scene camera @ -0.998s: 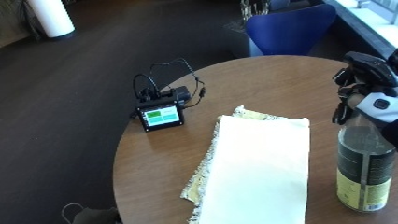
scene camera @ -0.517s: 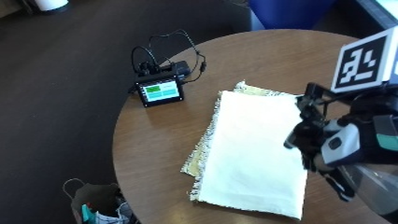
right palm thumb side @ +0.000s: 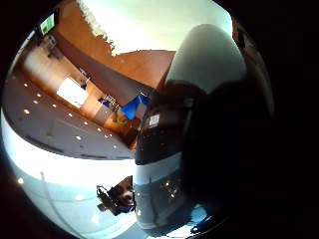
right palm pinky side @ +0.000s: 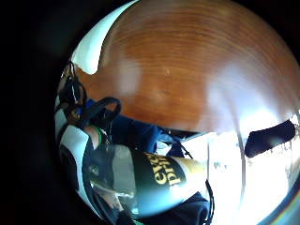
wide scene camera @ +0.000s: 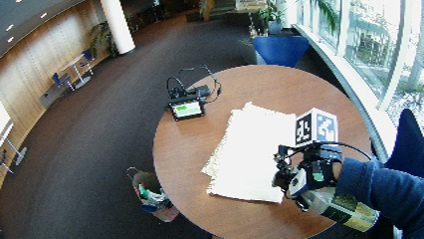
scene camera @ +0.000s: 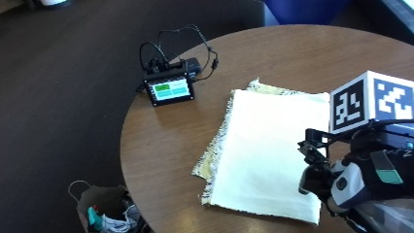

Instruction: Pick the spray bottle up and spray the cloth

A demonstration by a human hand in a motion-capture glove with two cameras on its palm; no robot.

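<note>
Gloved right hand gripping the spray bottle, fingers wrapping round it, hovering at the cream cloth's four o'clock edge, round wooden table.

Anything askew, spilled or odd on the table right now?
Only the cloth: its layers lie offset, a fringed yellowish edge sticking out from under the cream top layer. No spill shows on the table.

Spray bottle mostly hidden behind the right hand in the wide outside view; nozzle and trigger not visible. In the outside view the bottle is cut off at the picture's edge. Grip fingers covered by the glove rig; curl round the bottle cannot be confirmed. Label text only partly legible. Small screen near the surface edge: content too small to read.
</note>
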